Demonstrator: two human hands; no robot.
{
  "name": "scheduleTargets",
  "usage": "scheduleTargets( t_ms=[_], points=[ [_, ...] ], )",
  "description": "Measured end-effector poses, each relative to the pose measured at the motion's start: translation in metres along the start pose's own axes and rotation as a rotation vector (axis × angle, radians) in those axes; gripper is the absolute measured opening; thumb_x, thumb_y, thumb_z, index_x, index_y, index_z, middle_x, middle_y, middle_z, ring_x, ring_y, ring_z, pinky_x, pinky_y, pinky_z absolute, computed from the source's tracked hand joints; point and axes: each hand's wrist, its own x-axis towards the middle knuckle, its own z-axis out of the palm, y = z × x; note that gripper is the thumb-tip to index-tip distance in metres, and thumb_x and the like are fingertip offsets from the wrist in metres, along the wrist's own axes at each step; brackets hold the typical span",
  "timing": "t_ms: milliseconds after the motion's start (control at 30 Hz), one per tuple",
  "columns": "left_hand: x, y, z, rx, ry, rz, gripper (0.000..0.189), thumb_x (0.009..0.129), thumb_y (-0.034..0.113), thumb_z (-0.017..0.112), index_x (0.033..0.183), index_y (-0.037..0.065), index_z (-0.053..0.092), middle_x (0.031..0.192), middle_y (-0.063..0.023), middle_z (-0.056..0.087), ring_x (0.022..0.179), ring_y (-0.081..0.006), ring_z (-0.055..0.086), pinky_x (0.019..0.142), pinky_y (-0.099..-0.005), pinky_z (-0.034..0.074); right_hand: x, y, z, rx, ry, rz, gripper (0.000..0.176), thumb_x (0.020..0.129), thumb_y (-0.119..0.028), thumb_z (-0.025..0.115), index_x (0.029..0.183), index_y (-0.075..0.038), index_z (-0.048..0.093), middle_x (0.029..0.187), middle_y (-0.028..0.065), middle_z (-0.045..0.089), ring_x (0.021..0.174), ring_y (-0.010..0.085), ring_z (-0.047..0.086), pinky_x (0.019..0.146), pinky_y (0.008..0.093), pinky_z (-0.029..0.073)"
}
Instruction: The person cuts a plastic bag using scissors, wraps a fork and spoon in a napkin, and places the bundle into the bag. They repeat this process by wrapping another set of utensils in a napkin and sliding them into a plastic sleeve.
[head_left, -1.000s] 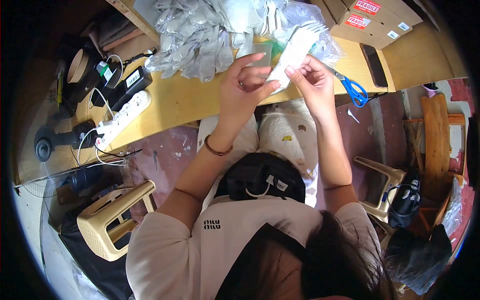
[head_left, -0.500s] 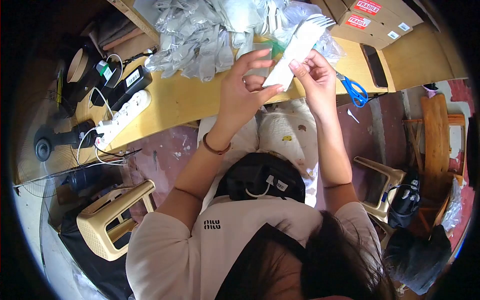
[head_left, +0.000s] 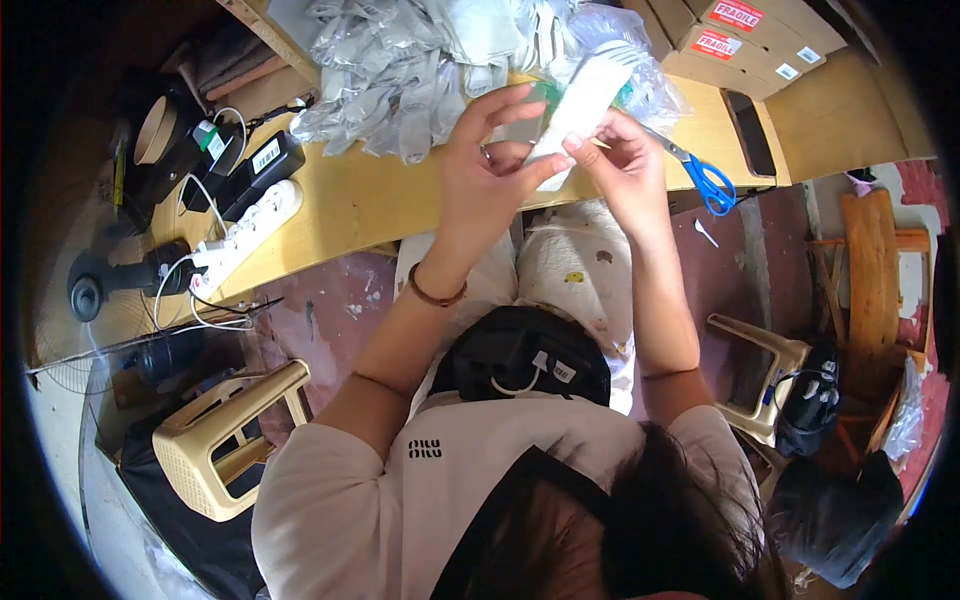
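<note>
Head view | white plastic fork (head_left: 583, 98) over the wooden table (head_left: 350, 205), dropped lower than half a second ago | left hand (head_left: 480, 190) pinching its handle end, maybe a clear sleeve too | right hand (head_left: 625, 175) fingers closed on the handle

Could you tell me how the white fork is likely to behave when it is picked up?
Probably light: the fork is thin white plastic, and fingertips of the left hand and right hand alone carry it. Likely fairly stiff: it juts out straight though held only at its lower end. Its thin tines may snap if bent.
</note>
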Motion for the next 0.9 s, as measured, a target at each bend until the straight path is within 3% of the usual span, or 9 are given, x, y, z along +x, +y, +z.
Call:
scheduleTargets(
  t_ms=[233,333,400,533,600,700,900],
  points=[
    [0.001,-0.006,-0.006,0.035,0.009,-0.003,0.062,0.066,-0.005,0.074,0.121,0.003,0.046,0.113,-0.0096,0.053,0.082,-0.0124,0.062,0.067,-0.0193,0.051,-0.001,-0.002,-0.005,0.04,-0.013,0.107,0.011,0.083,-0.003,0.062,0.094,0.0,0.06,0.082,0.0031,0.065,0.072,0.0055,0.059,0.061,0.0202,0.048],
    [0.0,-0.019,-0.007,0.014,0.045,0.049,0.054,0.07,0.001,0.074,0.119,0.002,0.05,0.111,-0.0084,0.055,0.081,-0.0105,0.06,0.072,-0.0214,0.05,0.0,-0.004,-0.007,-0.018,0.032,0.066,0.01,0.083,-0.003,0.062,0.092,0.001,0.06,0.079,0.0024,0.065,0.07,0.0053,0.059,0.06,0.0198,0.048],
    [-0.003,-0.024,-0.013,0.083,-0.022,-0.028,0.044,0.073,0.006,0.073,0.113,0.002,0.055,0.103,-0.0069,0.059,0.078,-0.0092,0.059,0.073,-0.0217,0.048,0.001,-0.006,-0.008,-0.006,0.058,0.039,0.009,0.082,-0.002,0.062,0.091,0.001,0.06,0.077,0.0018,0.064,0.068,0.005,0.058,0.059,0.0196,0.047],
    [-0.011,-0.025,-0.016,0.047,-0.125,-0.231,0.025,0.078,0.013,0.07,0.098,-0.001,0.064,0.086,-0.0029,0.065,0.073,-0.0054,0.057,0.068,-0.0204,0.045,0.002,-0.002,-0.01,0.009,0.094,0.026,0.009,0.081,-0.001,0.063,0.09,0.0,0.061,0.079,0.0019,0.064,0.072,0.0049,0.058,0.063,0.0187,0.046],
    [-0.01,-0.027,-0.016,0.063,-0.108,-0.226,0.022,0.079,0.014,0.069,0.094,-0.001,0.065,0.081,-0.0015,0.065,0.072,-0.0044,0.056,0.066,-0.0193,0.044,0.002,0.005,-0.005,0.007,0.119,0.003,0.011,0.081,-0.001,0.064,0.092,0.0,0.062,0.08,0.0019,0.064,0.075,0.005,0.058,0.066,0.0188,0.045],
    [-0.007,-0.019,-0.012,0.097,-0.09,-0.176,0.021,0.081,0.016,0.068,0.092,-0.001,0.066,0.079,-0.0007,0.065,0.071,-0.0033,0.054,0.063,-0.0186,0.042,-0.003,-0.005,0.0,0.068,0.087,0.143,0.016,0.079,-0.001,0.065,0.094,0.0,0.064,0.084,0.0019,0.064,0.078,0.0054,0.057,0.071,0.0202,0.045],
    [-0.009,-0.017,-0.012,0.145,-0.096,-0.188,0.02,0.082,0.017,0.066,0.091,-0.001,0.067,0.076,0.0008,0.064,0.069,-0.0026,0.052,0.06,-0.0183,0.041,0.005,-0.01,-0.022,-0.035,-0.105,0.233,0.021,0.077,-0.005,0.067,0.097,-0.001,0.065,0.092,0.0032,0.065,0.081,0.0076,0.057,0.076,0.0236,0.044]
  ],
)
